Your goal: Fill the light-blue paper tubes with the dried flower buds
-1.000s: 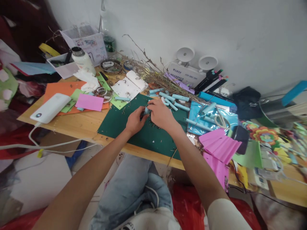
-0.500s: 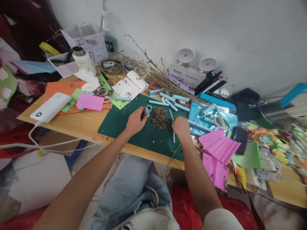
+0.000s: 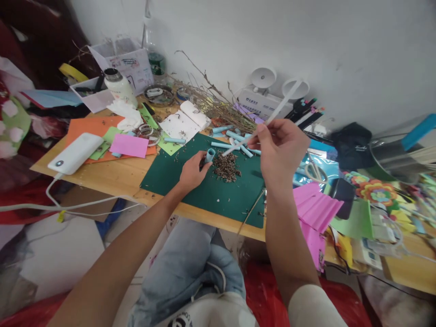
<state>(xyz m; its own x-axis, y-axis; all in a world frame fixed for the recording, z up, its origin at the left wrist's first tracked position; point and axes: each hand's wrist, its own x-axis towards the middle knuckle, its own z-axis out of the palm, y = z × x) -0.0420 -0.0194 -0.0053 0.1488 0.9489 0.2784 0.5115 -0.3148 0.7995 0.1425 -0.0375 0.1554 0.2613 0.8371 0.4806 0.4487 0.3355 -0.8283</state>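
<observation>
My left hand (image 3: 191, 171) rests on the dark green mat (image 3: 177, 175) with its fingers closed round a short light-blue paper tube (image 3: 210, 155) held upright. Just right of the tube lies a small heap of dried plant bits (image 3: 227, 166). My right hand (image 3: 279, 147) is raised above the mat and pinches a long thin pale stick (image 3: 269, 120) that slants from lower left to upper right. Several more light-blue rolled tubes (image 3: 238, 136) lie along the mat's far edge.
Dry twigs (image 3: 207, 102) spread behind the mat. A white power bank (image 3: 75, 152) with a cable, orange and pink paper (image 3: 127, 145), a white bottle (image 3: 119, 87) and boxes sit at left. Folded pink paper (image 3: 316, 204), scissors (image 3: 311, 171), blue sheets and paper flowers crowd the right.
My right hand left the tube, reached to the mat's right side, picked up the thin stick and lifted it. My left hand kept hold of the tube; the heap is now uncovered.
</observation>
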